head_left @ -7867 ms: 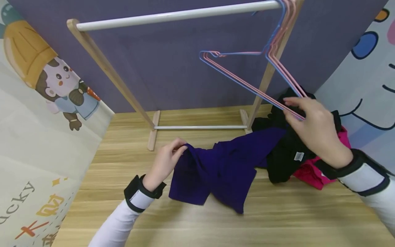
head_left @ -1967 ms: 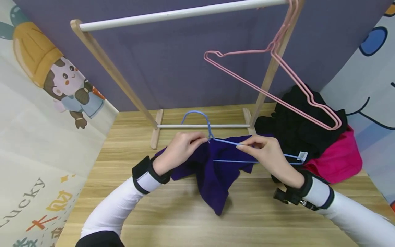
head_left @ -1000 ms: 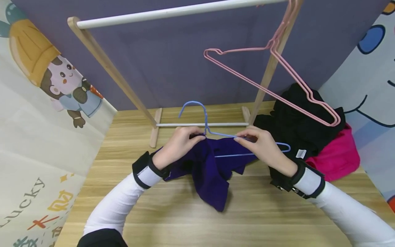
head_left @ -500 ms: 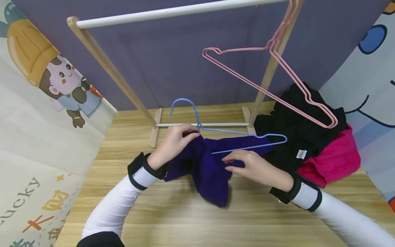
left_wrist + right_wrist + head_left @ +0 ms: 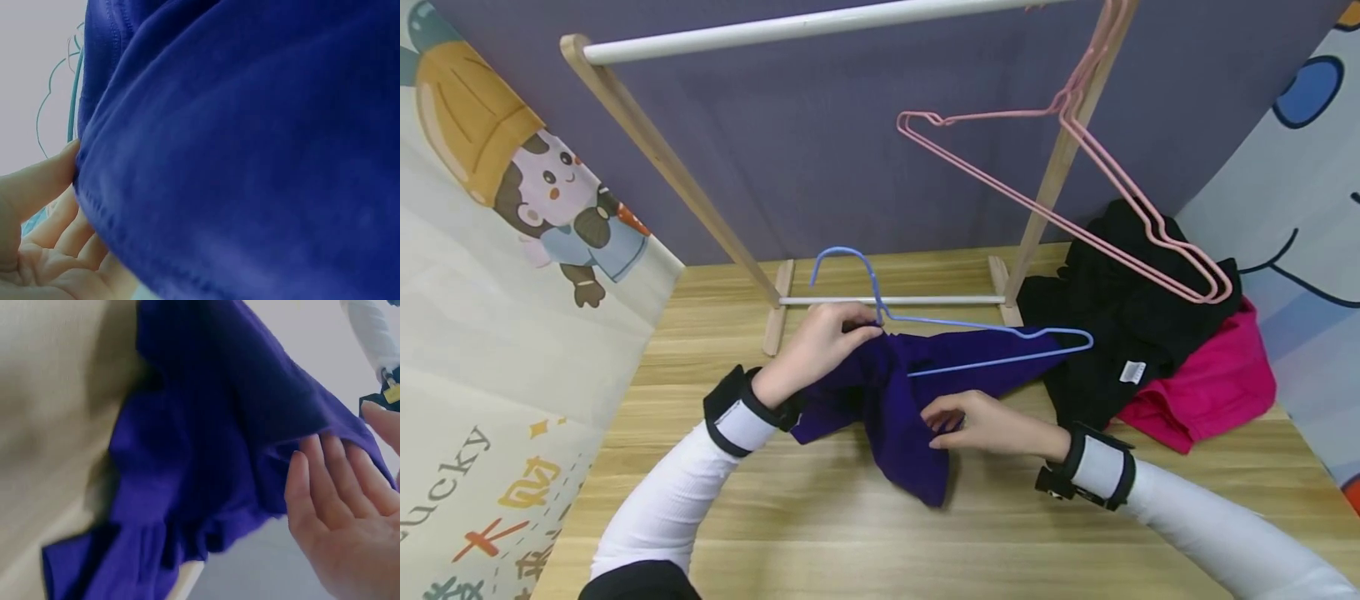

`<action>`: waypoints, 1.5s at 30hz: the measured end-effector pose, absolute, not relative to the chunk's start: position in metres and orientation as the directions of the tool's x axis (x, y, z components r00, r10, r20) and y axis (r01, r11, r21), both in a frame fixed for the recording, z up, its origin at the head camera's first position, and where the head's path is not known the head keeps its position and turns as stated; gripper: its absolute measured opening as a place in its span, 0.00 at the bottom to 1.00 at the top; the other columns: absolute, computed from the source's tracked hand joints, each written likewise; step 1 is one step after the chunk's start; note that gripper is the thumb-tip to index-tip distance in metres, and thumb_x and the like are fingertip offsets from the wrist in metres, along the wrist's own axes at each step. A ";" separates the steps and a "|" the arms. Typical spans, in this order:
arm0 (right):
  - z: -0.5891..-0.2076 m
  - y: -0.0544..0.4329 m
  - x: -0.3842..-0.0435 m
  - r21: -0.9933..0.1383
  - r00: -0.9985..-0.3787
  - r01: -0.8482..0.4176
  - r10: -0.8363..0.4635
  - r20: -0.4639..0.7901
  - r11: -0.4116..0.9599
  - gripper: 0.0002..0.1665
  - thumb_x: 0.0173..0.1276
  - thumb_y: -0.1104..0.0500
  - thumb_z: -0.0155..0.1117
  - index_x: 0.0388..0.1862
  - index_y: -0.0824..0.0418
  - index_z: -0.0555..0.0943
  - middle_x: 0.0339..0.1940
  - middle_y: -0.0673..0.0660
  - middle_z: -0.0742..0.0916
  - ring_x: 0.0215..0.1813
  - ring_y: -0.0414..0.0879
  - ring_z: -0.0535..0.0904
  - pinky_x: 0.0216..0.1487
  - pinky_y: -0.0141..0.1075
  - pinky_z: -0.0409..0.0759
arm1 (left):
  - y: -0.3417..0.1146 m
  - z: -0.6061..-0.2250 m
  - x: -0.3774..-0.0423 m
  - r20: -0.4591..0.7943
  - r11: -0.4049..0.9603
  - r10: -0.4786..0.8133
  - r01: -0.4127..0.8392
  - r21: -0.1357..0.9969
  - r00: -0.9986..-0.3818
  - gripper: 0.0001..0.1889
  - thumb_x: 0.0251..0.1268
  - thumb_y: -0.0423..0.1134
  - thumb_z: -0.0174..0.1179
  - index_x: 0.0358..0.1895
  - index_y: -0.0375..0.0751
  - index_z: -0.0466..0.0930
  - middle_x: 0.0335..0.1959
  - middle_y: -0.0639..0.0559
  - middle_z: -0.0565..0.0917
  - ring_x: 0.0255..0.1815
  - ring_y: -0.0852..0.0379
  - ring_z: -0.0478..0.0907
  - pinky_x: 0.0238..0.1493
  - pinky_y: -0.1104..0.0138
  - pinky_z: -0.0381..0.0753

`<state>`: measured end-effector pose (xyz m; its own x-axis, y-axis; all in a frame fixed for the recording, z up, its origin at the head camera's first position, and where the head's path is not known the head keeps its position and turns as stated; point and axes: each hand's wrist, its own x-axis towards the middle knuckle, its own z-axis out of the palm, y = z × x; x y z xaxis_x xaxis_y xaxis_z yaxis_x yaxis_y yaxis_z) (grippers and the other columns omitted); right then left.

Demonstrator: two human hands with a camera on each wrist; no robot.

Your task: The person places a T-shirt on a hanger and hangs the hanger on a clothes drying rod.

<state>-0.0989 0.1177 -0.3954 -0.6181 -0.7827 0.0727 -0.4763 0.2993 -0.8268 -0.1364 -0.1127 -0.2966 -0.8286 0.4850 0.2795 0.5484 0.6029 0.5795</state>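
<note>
A dark purple garment (image 5: 895, 417) hangs bunched from my left hand (image 5: 823, 346), its lower fold close to the wooden surface. In the left wrist view, thumb and fingers pinch the garment's stitched edge (image 5: 100, 206). A blue wire hanger (image 5: 1000, 362) lies partly inside the garment; its left arm is hidden by cloth, while the hook and right end show. My left fingers are at the base of the hook. My right hand (image 5: 981, 423) is at the hanging fold, fingers loosely extended. In the right wrist view, its fingertips (image 5: 334, 450) reach under an edge of the cloth.
A wooden rack with a white top rail (image 5: 820, 23) stands behind. Pink hangers (image 5: 1000, 177) hang at its right end, over a pile of black clothes (image 5: 1112, 325) and a bright pink cloth (image 5: 1213, 383). Printed walls stand on both sides.
The blue hanger came off the rail and into the garment. Lately my right hand let go of its arm and moved down to the fold; my left hand shifted slightly left.
</note>
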 end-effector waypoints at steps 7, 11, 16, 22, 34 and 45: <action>-0.403 0.107 -0.089 -0.838 -0.555 -0.443 -0.831 -0.023 0.319 0.16 0.58 0.58 0.62 0.42 0.67 0.77 0.37 0.55 0.82 0.39 0.40 0.77 0.40 0.32 0.76 | -0.120 -0.292 -0.135 0.211 0.612 0.526 0.539 0.579 -0.824 0.03 0.54 0.30 0.59 0.30 0.32 0.81 0.28 0.47 0.83 0.31 0.56 0.79 0.35 0.67 0.76; -0.408 0.110 -0.086 -0.803 -0.536 -0.479 -0.843 -0.053 0.355 0.08 0.60 0.57 0.60 0.31 0.61 0.76 0.26 0.46 0.76 0.29 0.33 0.71 0.31 0.25 0.72 | -0.126 -0.290 -0.135 0.168 0.614 0.550 0.533 0.582 -0.818 0.03 0.54 0.30 0.60 0.29 0.32 0.80 0.27 0.47 0.82 0.30 0.56 0.78 0.35 0.67 0.76; -0.408 0.127 -0.086 -0.740 -0.556 -0.551 -0.831 -0.020 0.386 0.07 0.61 0.58 0.58 0.26 0.59 0.75 0.21 0.43 0.71 0.25 0.32 0.65 0.29 0.28 0.68 | -0.138 -0.292 -0.132 0.129 0.572 0.632 0.572 0.588 -0.764 0.05 0.56 0.31 0.58 0.33 0.34 0.82 0.32 0.48 0.83 0.35 0.58 0.78 0.38 0.69 0.75; -0.404 0.153 -0.075 -0.695 -0.650 -0.569 -0.758 0.053 0.439 0.04 0.61 0.59 0.59 0.28 0.58 0.79 0.26 0.42 0.78 0.28 0.31 0.69 0.30 0.29 0.72 | -0.157 -0.301 -0.124 0.107 0.488 0.721 0.612 0.622 -0.684 0.07 0.58 0.31 0.56 0.36 0.34 0.82 0.36 0.48 0.83 0.39 0.58 0.79 0.40 0.71 0.76; -0.377 0.183 -0.058 -0.354 -0.625 -0.774 -0.543 0.560 0.526 0.06 0.54 0.55 0.64 0.25 0.57 0.82 0.25 0.46 0.84 0.32 0.41 0.77 0.44 0.34 0.63 | -0.178 -0.309 -0.116 0.173 0.465 0.722 0.655 0.596 -0.670 0.06 0.56 0.31 0.58 0.34 0.37 0.83 0.33 0.50 0.84 0.33 0.61 0.77 0.32 0.72 0.75; -0.363 0.213 -0.059 -0.105 -0.500 -0.821 -0.620 0.605 0.561 0.26 0.69 0.45 0.40 0.25 0.56 0.80 0.23 0.44 0.81 0.29 0.40 0.77 0.58 0.34 0.58 | -0.179 -0.312 -0.116 0.131 0.411 0.770 0.642 0.647 -0.625 0.06 0.59 0.31 0.56 0.35 0.35 0.82 0.32 0.49 0.83 0.31 0.63 0.75 0.31 0.72 0.75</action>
